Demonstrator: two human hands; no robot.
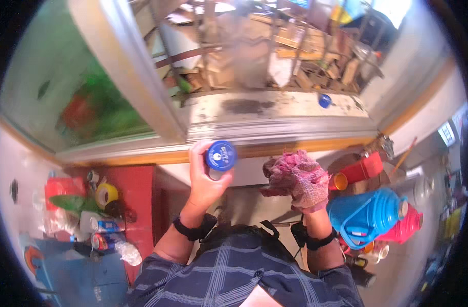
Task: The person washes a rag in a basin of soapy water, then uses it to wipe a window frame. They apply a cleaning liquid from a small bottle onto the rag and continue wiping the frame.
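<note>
My left hand [199, 176] is wrapped round a small container with a round blue lid [221, 155], held up in front of the window ledge. The lid faces up, and the hand hides most of the container's body. A worn pink cloth [298, 176] is bunched in my right hand [314, 200], to the right of the container and apart from it. The cloth covers nearly all of that hand's fingers. Beyond both hands, a loose blue cap [324, 101] lies on the stained white outer sill [295, 105].
A sliding window frame [157, 92] and metal bars stand ahead, with scrap wood behind. On the left, a red table [142, 199] bears cans, yellow tape [107, 194] and plastic bags. At right are a blue thermos flask [367, 212], a pink one [405, 230] and a red box [362, 168].
</note>
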